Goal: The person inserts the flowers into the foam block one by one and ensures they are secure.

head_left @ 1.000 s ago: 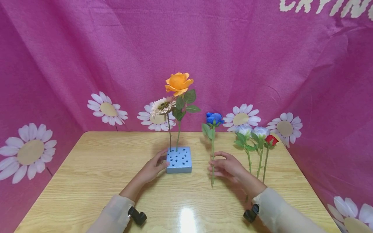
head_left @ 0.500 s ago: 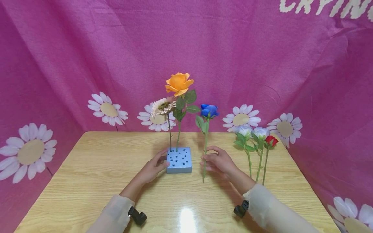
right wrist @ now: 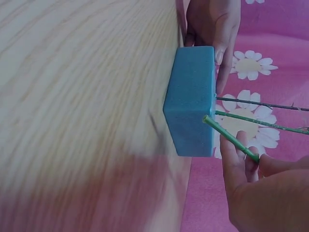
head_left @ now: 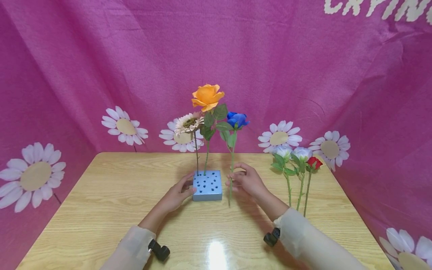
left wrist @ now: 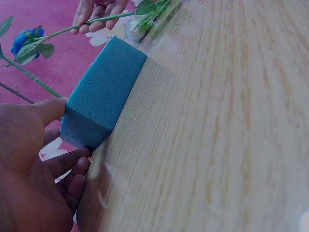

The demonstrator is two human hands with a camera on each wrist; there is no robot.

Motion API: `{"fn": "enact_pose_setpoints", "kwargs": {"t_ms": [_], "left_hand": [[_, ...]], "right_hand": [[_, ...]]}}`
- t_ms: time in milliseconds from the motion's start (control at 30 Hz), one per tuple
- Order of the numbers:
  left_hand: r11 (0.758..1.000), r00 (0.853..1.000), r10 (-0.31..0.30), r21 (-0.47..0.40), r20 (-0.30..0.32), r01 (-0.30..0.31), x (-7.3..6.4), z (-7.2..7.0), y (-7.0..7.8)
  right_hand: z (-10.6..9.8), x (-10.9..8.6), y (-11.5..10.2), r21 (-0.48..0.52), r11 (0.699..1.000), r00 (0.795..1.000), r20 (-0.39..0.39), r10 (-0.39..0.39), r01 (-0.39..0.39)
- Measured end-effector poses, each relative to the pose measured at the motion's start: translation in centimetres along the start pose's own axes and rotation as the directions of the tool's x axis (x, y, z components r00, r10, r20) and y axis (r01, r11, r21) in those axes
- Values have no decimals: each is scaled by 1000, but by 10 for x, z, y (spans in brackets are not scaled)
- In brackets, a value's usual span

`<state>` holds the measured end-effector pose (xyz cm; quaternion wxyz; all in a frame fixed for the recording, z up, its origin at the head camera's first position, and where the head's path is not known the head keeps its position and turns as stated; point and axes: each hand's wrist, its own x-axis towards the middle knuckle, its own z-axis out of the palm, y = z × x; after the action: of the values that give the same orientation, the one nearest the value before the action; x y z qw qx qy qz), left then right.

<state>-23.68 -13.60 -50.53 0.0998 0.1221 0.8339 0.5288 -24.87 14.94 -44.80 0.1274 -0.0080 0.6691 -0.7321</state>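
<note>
A blue block pierced with holes (head_left: 207, 185) sits on the table. Stems of a cream daisy-like flower (head_left: 189, 123) and an orange rose (head_left: 207, 96) stand upright in its back left holes. My left hand (head_left: 176, 195) rests against the block's left side, with the thumb at its top edge and relaxed fingers beside it (left wrist: 91, 111). Just right of the block, my right hand (head_left: 249, 180) pinches the green stem of a blue rose (head_left: 237, 120) between thumb and fingers. The rose is nearly upright, its cut stem end (right wrist: 207, 119) bare and apart from the block.
On the right side of the table (head_left: 101, 210) lie two pale blue-white flowers (head_left: 301, 153) and a red rose (head_left: 314, 162), stems toward me. A pink cloth (head_left: 152, 56) printed with daisies hangs behind and at both sides.
My right hand has moved left and away from me toward the block, carrying the blue rose, which is now higher and beside the orange rose's leaves. The left hand and block have stayed still.
</note>
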Motion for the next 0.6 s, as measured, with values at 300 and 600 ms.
{"fn": "enact_pose_setpoints", "kwargs": {"t_ms": [300, 600], "left_hand": [[1000, 1000, 3, -8, -1, -3, 0, 0, 1], [1000, 1000, -3, -4, 2, 3, -1, 0, 2]], "right_hand": [[11, 8, -9, -71, 997, 999, -28, -46, 43], [21, 16, -17, -73, 994, 994, -58, -89, 85]]}}
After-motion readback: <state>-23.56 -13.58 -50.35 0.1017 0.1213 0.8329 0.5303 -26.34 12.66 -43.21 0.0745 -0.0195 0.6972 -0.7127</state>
